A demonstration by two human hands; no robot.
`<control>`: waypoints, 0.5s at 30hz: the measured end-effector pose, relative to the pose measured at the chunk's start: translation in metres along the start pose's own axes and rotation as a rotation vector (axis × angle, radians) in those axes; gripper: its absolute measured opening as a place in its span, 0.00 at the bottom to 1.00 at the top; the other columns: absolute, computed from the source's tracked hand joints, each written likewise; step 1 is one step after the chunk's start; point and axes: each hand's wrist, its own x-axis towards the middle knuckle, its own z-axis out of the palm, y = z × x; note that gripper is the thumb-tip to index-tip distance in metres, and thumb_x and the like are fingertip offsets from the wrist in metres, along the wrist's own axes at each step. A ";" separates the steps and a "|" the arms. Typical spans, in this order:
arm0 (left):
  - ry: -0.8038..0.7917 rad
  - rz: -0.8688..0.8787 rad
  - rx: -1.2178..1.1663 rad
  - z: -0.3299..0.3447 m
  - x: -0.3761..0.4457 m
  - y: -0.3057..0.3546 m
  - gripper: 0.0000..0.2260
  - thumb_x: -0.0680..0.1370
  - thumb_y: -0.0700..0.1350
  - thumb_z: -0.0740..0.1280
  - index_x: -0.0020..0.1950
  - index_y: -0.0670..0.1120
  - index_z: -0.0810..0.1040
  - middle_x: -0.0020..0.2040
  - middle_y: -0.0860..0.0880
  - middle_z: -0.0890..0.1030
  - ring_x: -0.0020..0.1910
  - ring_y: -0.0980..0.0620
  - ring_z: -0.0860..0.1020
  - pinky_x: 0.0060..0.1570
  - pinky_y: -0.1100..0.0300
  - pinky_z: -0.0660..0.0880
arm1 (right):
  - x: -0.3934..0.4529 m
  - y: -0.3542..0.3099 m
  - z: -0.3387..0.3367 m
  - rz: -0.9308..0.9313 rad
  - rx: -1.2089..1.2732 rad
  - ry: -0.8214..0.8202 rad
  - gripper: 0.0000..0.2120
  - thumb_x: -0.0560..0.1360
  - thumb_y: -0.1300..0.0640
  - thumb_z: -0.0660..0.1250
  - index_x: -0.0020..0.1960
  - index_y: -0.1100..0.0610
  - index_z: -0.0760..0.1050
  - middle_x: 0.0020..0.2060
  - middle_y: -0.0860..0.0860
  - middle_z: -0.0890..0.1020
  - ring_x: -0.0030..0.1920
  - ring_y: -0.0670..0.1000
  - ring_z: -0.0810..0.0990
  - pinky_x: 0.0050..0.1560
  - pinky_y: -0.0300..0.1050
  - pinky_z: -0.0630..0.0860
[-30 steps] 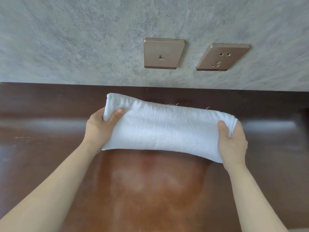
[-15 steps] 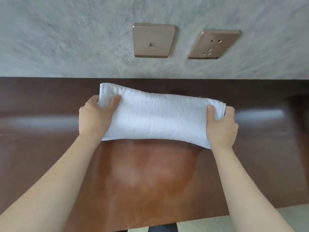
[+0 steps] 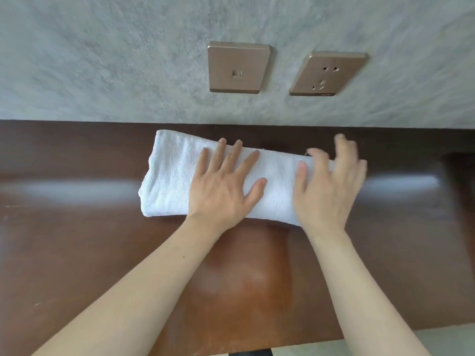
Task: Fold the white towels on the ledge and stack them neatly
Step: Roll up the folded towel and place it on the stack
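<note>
**Both hands flat on the folded towel**

A white terry towel, folded into a long band [image 3: 177, 176], lies on the dark brown polished wooden ledge [image 3: 77, 240], close to the grey textured wall [image 3: 102, 60]. The left hand [image 3: 223, 186] rests palm down on the middle of the towel, its grip released, fingers straight and spread. Just to its right, the right hand [image 3: 329, 186] covers the towel's right end; it is blurred, its fingers look spread and loose, grasping nothing. The towel's left end lies bare beyond the left hand. On the wall above the hands sit a bronze square switch plate [image 3: 239, 67] and a bronze socket plate [image 3: 327, 74].
</note>
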 end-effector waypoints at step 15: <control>-0.166 -0.108 0.073 -0.007 0.010 -0.047 0.38 0.73 0.78 0.40 0.80 0.64 0.38 0.82 0.54 0.38 0.80 0.43 0.34 0.77 0.39 0.36 | 0.004 0.010 0.018 -0.153 -0.025 -0.575 0.33 0.79 0.32 0.43 0.81 0.43 0.50 0.81 0.51 0.54 0.81 0.57 0.45 0.79 0.57 0.39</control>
